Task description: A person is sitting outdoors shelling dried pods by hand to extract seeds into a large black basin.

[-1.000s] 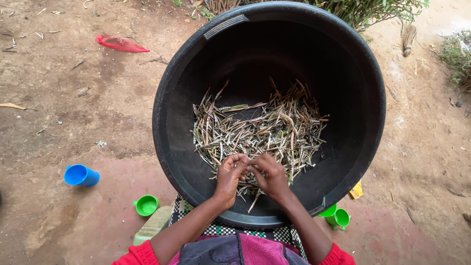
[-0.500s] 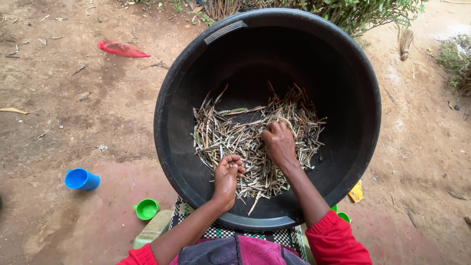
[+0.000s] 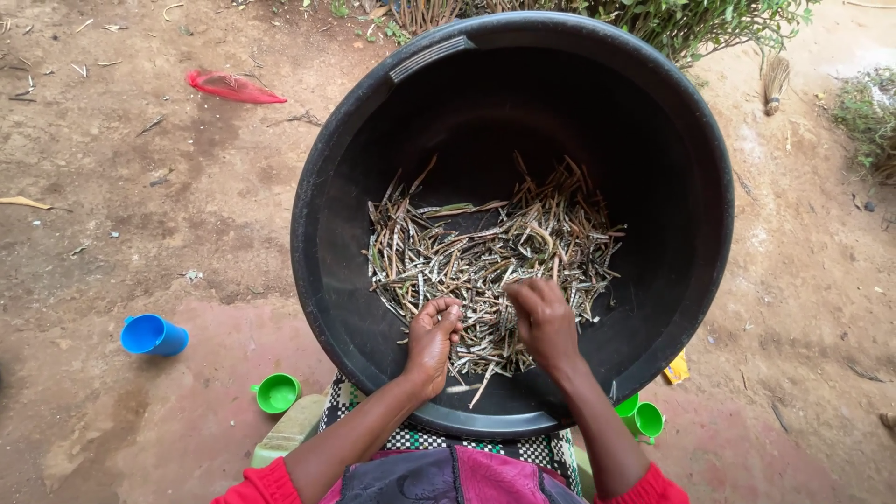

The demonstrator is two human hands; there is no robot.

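Bare dirt yard (image 3: 140, 187), black tub (image 3: 691, 168) of dry pods (image 3: 485, 252), left hand (image 3: 431, 338) fisted on pods, right hand (image 3: 544, 319) curled, contents unclear

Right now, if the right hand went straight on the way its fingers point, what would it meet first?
The right hand points into the pile of dry pods in the black basin; it would likely press into those pods first, though depth is unclear.

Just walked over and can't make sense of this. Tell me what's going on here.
A person in red sleeves sits over a large round black plastic basin that holds a pile of thin dry brownish pods. Both hands are in the pile's near edge: the left hand is curled around a few pods, the right hand pinches at others beside it. On the dirt ground lie a blue plastic cup and a small green plastic cup.
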